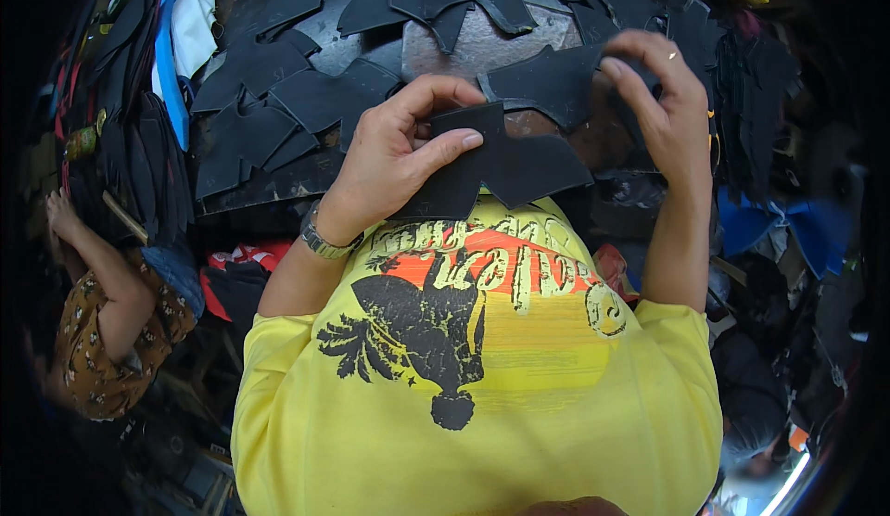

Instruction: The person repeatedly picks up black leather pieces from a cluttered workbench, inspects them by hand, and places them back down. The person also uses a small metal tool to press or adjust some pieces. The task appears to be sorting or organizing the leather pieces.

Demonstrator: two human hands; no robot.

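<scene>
My left hand grips a black cut sheet piece with angular notches and a curved edge. The thumb lies on its face while the other fingers go behind it. The piece is held tilted in front of my yellow shirt, at the near edge of the table. Raised to the right is my right hand, its thumb and index finger curved and slightly apart, with nothing visible between them. Just left of those fingertips, another black piece lies on the table. Whether they touch it I cannot tell.
Several similar black pieces lie overlapping across the worktable, around a bare grey metallic patch. At the left stand a blue strip, a white cloth and hanging dark strips. A co-worker's arm is at far left.
</scene>
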